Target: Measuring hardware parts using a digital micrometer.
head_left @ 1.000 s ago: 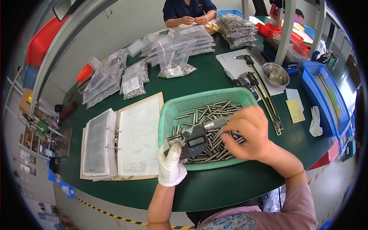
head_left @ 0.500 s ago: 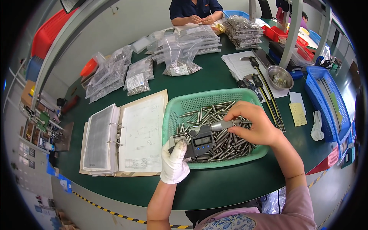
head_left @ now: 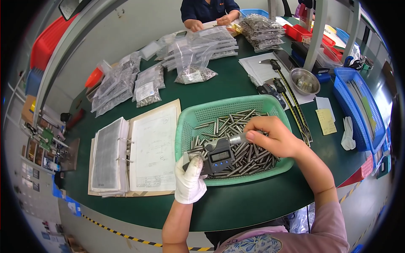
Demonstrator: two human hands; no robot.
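Observation:
My left hand [head_left: 190,179], in a white glove, is closed around the frame of a digital micrometer [head_left: 220,156] with a small screen and blue buttons. Bare fingers of my right hand [head_left: 274,135] pinch the micrometer's thimble at its right end. The tool is held over a green perforated plastic basket [head_left: 234,182]. Many slim metal pins [head_left: 249,159] lie loose in that basket, below both hands. Whether a pin sits between the micrometer's jaws is hidden by the glove and frame.
Left of the basket lies an open ring binder [head_left: 154,156]. Bags of metal parts [head_left: 196,75] stand behind. Calipers [head_left: 291,105], a metal bowl [head_left: 304,81], a white glove [head_left: 348,134] and a blue basket [head_left: 358,111] are at right. A co-worker's hands [head_left: 225,20] show across the table.
My right fingers have shifted slightly left along the thimble. My left hand still grips the micrometer. The whole view has moved a little, and the co-worker's hands have come apart.

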